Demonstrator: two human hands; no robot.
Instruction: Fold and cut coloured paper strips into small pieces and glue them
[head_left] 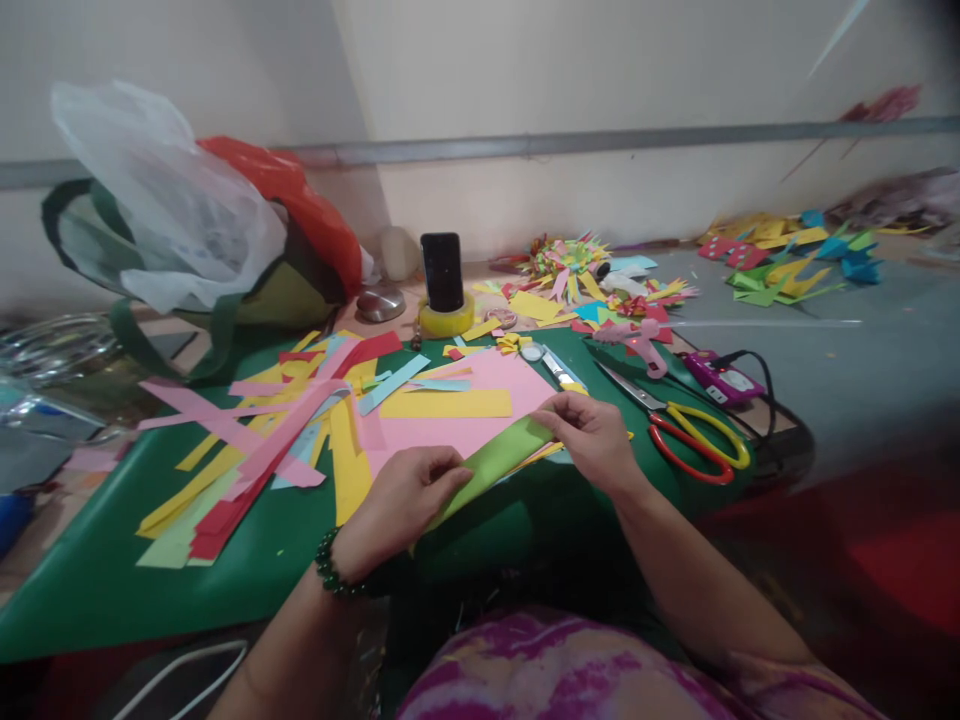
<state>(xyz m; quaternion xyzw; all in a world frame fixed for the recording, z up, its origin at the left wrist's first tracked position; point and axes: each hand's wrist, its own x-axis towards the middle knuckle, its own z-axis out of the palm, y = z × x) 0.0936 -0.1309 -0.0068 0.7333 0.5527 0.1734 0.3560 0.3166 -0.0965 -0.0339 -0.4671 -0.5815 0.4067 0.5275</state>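
A light green paper strip (496,461) is stretched at a slant between my two hands, above the near edge of the table. My left hand (401,500), with a dark bead bracelet at its wrist, pinches the lower end. At the upper end, my right hand (592,440) grips the strip between thumb and fingers. Behind it lie a pink paper sheet (450,430) and a yellow paper strip (446,404). Scissors (667,420) with red and yellow handles rest to the right of my right hand. A utility knife (559,368) lies just beyond that hand.
Loose colored strips (262,430) cover the left of the green mat (82,560). A pink glue gun (634,343) and a purple power box (721,380) sit at right. A phone (442,270) stands in a yellow tape roll (446,320). A bag (300,270) stands back left.
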